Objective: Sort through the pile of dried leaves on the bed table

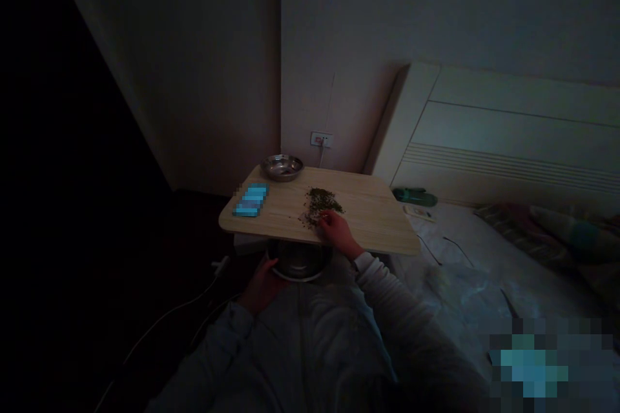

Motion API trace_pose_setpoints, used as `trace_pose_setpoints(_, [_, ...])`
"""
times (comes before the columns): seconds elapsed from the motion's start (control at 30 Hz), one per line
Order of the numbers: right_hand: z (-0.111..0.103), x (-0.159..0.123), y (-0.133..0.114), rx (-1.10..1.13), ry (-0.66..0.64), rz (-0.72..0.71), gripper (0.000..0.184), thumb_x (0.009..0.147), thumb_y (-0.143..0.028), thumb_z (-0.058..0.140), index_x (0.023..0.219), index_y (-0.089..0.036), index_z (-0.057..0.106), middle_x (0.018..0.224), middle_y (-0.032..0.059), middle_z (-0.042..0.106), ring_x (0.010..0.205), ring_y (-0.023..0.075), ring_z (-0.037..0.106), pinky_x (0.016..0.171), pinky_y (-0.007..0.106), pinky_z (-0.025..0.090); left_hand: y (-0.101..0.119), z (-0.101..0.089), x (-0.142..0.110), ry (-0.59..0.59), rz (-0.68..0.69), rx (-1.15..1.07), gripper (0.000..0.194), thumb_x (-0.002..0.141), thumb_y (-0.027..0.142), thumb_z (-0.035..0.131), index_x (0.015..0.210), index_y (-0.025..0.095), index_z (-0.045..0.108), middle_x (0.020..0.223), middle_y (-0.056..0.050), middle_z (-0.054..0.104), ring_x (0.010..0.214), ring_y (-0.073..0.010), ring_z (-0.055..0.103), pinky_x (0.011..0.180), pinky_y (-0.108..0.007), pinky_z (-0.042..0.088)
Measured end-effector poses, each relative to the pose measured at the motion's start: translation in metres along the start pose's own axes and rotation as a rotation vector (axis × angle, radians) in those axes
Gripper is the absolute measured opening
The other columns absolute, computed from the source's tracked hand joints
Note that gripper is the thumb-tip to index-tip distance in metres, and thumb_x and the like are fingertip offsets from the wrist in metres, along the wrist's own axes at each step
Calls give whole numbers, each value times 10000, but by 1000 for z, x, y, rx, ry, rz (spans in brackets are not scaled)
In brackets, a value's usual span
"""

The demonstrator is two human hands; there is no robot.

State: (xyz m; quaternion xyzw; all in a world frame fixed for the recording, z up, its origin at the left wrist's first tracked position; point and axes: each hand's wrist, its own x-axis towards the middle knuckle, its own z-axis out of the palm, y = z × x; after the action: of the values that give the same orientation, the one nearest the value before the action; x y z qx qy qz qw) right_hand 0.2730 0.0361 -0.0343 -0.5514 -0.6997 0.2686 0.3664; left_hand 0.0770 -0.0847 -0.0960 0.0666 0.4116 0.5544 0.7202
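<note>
A small pale wooden table (368, 219) stands before me in a dim room. A heap of small dark green bits (323, 201) lies on its middle. My right hand (336, 230) rests on the tabletop at the near edge of that heap, fingers curled among the bits. Just under the table's front edge sits a metal bowl (298, 262), and my left hand (261, 284) grips its left rim. What the bowl contains is too dark to make out.
A second, empty metal bowl (282, 167) stands at the table's far edge. A blurred blue flat object (250, 201) lies on its left side. A bed with a white headboard (508, 135) fills the right. Cables (159, 322) trail on the dark floor at left.
</note>
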Motion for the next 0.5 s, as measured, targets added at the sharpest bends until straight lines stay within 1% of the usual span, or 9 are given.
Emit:
trace_pose_setpoints(0.07, [1, 1, 0, 6, -6, -1, 211, 837, -203, 625, 1033, -185, 702, 833, 51, 747, 784, 179, 673, 748, 294, 511, -1, -2, 1, -6, 4, -3, 251, 844, 171, 621, 1091, 169, 664, 912, -72, 787, 871, -240, 752, 748, -341, 590])
trace_pose_setpoints(0.17, [1, 1, 1, -2, -21, 6, 217, 835, -212, 632, 1039, -188, 702, 826, 41, 746, 764, 171, 664, 732, 287, 508, 0, -2, 0, -4, 0, -7, 233, 831, 176, 641, 1063, 178, 671, 883, -57, 786, 821, -226, 749, 740, -338, 590])
trace_pose_setpoints(0.27, [2, 1, 4, 3, -26, -12, 200, 824, -216, 645, 1012, -197, 708, 814, 36, 744, 749, 166, 656, 703, 274, 496, 1, 2, -3, 12, 7, -5, 143, 857, 167, 613, 988, 182, 670, 812, -34, 776, 714, -194, 735, 665, -306, 584])
trace_pose_setpoints(0.33, [2, 1, 6, 29, -32, -38, 184, 820, -238, 650, 990, -204, 712, 790, 29, 737, 723, 161, 644, 666, 262, 481, 2, 6, -6, 22, 5, -8, 126, 879, 155, 582, 967, 183, 667, 799, -30, 776, 682, -185, 732, 638, -295, 581])
trace_pose_setpoints(0.43, [3, -1, 5, 65, -70, -66, 171, 821, -253, 645, 971, -206, 713, 755, 17, 724, 679, 151, 619, 620, 247, 453, 3, 9, -7, 30, 8, -22, 156, 889, 142, 562, 998, 184, 665, 813, -31, 782, 721, -197, 747, 666, -308, 594])
trace_pose_setpoints(0.5, [3, -3, 2, 73, -93, -62, 166, 813, -216, 641, 963, -205, 712, 756, 13, 721, 676, 149, 616, 625, 246, 447, 3, 8, -6, 36, 1, -23, 165, 890, 149, 564, 1018, 177, 664, 805, -38, 782, 773, -217, 758, 703, -327, 604])
